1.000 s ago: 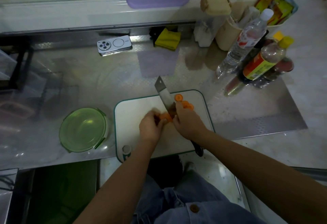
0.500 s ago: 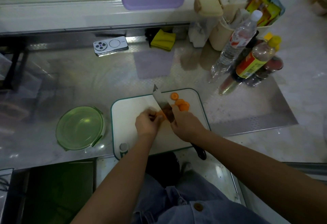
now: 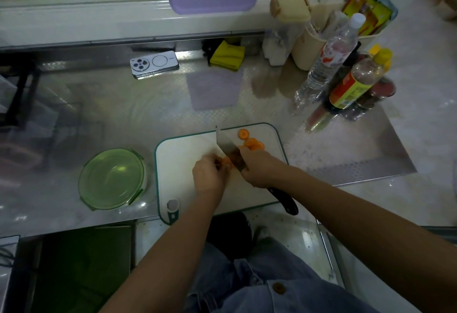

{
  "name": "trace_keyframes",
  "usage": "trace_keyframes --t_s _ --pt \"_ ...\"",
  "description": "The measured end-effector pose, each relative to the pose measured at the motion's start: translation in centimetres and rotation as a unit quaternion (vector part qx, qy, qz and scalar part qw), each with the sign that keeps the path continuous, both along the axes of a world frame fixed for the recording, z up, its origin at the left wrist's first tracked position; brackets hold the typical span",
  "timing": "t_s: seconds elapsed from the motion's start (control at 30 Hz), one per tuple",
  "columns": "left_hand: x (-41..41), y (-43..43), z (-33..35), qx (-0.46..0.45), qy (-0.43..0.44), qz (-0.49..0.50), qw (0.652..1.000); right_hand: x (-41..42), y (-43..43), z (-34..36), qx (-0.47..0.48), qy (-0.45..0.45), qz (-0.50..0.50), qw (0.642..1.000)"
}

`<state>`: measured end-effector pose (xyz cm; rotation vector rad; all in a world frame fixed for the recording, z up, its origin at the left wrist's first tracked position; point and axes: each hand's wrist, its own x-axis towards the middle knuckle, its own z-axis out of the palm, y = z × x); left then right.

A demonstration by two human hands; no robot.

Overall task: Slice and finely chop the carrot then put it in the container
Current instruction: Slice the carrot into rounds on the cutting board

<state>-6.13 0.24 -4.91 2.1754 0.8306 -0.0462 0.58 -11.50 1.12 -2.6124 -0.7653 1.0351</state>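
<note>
Though the steel counter (image 3: 123, 119) fills most of the view, the work sits close to its near edge, where a white cutting board (image 3: 183, 161) with a green rim lies lengthwise along that edge. Left of the board, just beside it and also near the counter's near edge, stands a round green container (image 3: 112, 179) with clips on its rim. At the counter's far right corner stand a clear water bottle (image 3: 331, 58) and a sauce bottle (image 3: 356, 82) with a yellow cap. Along the far edge lie a phone (image 3: 154, 64) and a folded yellow cloth (image 3: 227, 56).

Over the middle of the board the two hands meet. The right hand (image 3: 259, 168) has its fingers wrapped round the knife (image 3: 228, 150) where blade meets handle. The knife's long axis runs from the board's near right corner toward its far edge. Its tip points away from the person and a little left, almost reaching the far edge, and the dark handle sticks out past the near edge. The left hand (image 3: 209, 175) is curled, fingertips pinching the carrot (image 3: 226, 161) against the board. Only a short orange stub shows, in the middle of the board, touching the left side of the blade. The hand hides the rest, so which way its length runs cannot be told. A few round carrot slices (image 3: 252, 143) lie near the board's far right corner, right of the blade, some overlapping and one apart toward the far edge.
</note>
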Motion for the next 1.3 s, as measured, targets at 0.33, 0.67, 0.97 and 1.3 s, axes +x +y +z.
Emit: trace_keyframes --t_s 0.33,0.67,0.97,1.3 --pt "-0.3 -0.1 0.3 -0.015 -0.020 0.007 1.000 -0.1 0.6 -1.7 0.062 -0.026 -0.024 0.997" --pt "-0.2 0.1 0.8 -0.018 -0.020 0.017 0.999 -2.1 0.4 -5.9 0.071 -0.103 -0.056 0.991" --pt "-0.2 0.1 0.9 -0.044 -0.012 0.046 0.998 -0.9 0.0 -2.5 0.110 -0.105 -0.079 0.985" --pt "-0.1 0.1 0.8 -0.045 -0.005 0.046 0.998 -1.3 0.1 -0.5 0.069 -0.052 -0.040 0.995"
